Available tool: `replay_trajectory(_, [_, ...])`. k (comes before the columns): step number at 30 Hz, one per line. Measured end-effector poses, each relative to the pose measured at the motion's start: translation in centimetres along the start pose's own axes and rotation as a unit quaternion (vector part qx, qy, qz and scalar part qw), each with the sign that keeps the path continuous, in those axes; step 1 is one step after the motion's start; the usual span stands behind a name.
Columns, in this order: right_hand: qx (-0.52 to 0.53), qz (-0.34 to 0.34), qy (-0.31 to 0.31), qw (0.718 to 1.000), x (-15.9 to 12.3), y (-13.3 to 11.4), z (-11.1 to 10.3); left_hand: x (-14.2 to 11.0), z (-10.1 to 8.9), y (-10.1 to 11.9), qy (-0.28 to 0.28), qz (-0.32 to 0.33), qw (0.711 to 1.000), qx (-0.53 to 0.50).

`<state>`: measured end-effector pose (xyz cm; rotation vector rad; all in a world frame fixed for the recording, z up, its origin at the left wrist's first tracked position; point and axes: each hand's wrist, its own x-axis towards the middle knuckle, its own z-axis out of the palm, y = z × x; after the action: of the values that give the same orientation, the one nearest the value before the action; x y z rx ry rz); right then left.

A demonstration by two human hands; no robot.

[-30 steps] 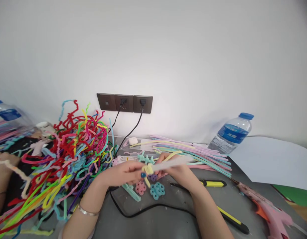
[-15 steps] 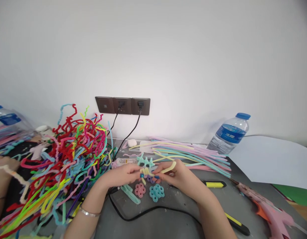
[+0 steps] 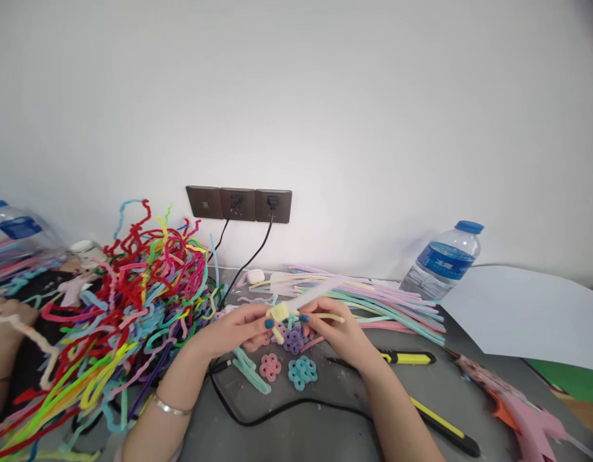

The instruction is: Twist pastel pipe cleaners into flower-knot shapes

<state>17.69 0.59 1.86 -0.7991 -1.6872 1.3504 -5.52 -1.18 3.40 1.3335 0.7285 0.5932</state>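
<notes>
Between the fingertips of my left hand [image 3: 248,327] is a pale yellow pipe cleaner [image 3: 278,313], coiled in tight turns around one end of a translucent white stick [image 3: 320,292]. The stick slants up to the right. My right hand [image 3: 332,327] pinches the loose length of the same pipe cleaner, its tail pointing right past the fingers. Just below the hands lie a purple flower-like piece [image 3: 293,341], a pink one [image 3: 270,367] and a blue one [image 3: 302,372], all of looped pipe cleaner. Folded mint pipe cleaners [image 3: 251,372] lie beneath my left hand.
A tangled heap of colourful pipe cleaners [image 3: 147,289] fills the left. Straight pastel pipe cleaners [image 3: 397,314] lie behind my right hand. Rightward are utility knives [image 3: 409,358], a pink glue gun [image 3: 522,410], a water bottle [image 3: 443,260] and white paper [image 3: 522,314]. Another person's hand [image 3: 10,327] is far left.
The white stick has swung into view, slanting up right from the yellow coil. Both hands have shifted slightly left, and the pipe cleaner's tail now lies flatter.
</notes>
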Motion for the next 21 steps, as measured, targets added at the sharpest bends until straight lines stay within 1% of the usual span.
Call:
replay_trajectory(2, [-0.030,-0.005,-0.003,1.000,0.1,0.0,0.1,0.6,0.0,-0.4,0.072,0.019,0.997,-0.001])
replay_trajectory(5, [-0.085,-0.005,0.005,0.996,0.1,0.0,0.3,1.4,-0.1,-0.9,0.145,0.028,0.986,0.077])
replay_trajectory(7, [-0.123,-0.002,0.014,0.992,0.0,0.0,0.3,1.6,-0.1,-1.1,0.168,0.023,0.973,0.159])
replay_trajectory(9, [-0.169,-0.014,0.013,0.985,-0.1,-0.3,0.2,1.6,-0.2,-1.0,0.160,0.009,0.959,0.236])
replay_trajectory(10, [-0.194,-0.025,0.009,0.981,-0.2,-0.6,0.1,1.4,-0.2,-0.9,0.141,-0.005,0.954,0.265])
replay_trajectory(11, [-0.218,-0.037,0.002,0.975,-0.3,-0.9,0.1,1.3,-0.1,-0.8,0.110,-0.024,0.952,0.286])
replay_trajectory(13, [-0.245,-0.052,-0.026,0.968,-0.5,-1.5,-0.1,0.8,-0.1,-0.4,0.022,-0.065,0.951,0.301])
replay_trajectory(14, [-0.241,-0.052,-0.044,0.968,-0.6,-1.7,-0.1,0.6,0.0,-0.3,-0.028,-0.080,0.951,0.299])
replay_trajectory(15, [-0.224,-0.044,-0.067,0.971,-0.7,-1.9,-0.1,0.3,0.0,-0.1,-0.075,-0.093,0.949,0.292])
replay_trajectory(17, [-0.159,-0.011,-0.116,0.980,-0.8,-2.0,0.0,-0.1,0.0,0.2,-0.147,-0.120,0.941,0.279])
replay_trajectory(19, [-0.078,0.032,-0.152,0.985,-0.8,-1.7,0.1,-0.3,0.0,0.5,-0.200,-0.146,0.932,0.266])
replay_trajectory(21, [-0.003,0.069,-0.169,0.983,-0.7,-1.1,0.2,-0.5,-0.1,0.7,-0.237,-0.144,0.929,0.246])
